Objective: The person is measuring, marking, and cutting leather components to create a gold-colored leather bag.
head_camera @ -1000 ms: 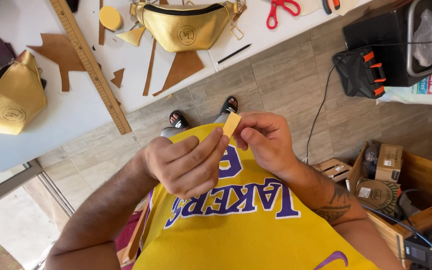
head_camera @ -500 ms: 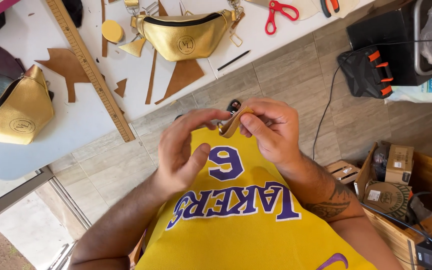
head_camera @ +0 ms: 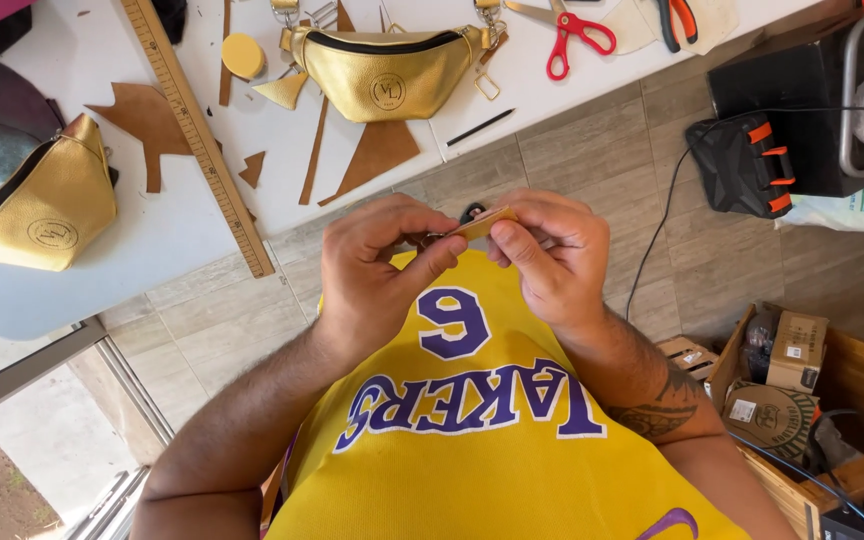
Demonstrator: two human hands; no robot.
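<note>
A small flat tan leather piece sits at centre. At eleven o'clock, a shiny gold pebbled leather waist bag; at one o'clock, red-handled scissors; at nine o'clock, another gold pouch.

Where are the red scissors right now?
The red scissors lie near the top edge of the head view on the white table, right of the gold belt bag and beside orange-handled pliers.

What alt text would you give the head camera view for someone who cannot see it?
Seen from above, a person's left hand and right hand pinch a small tan leather piece together over a yellow jersey. Beyond them, a white table holds two gold belt bags, a wooden ruler, brown leather scraps and red scissors.
</note>
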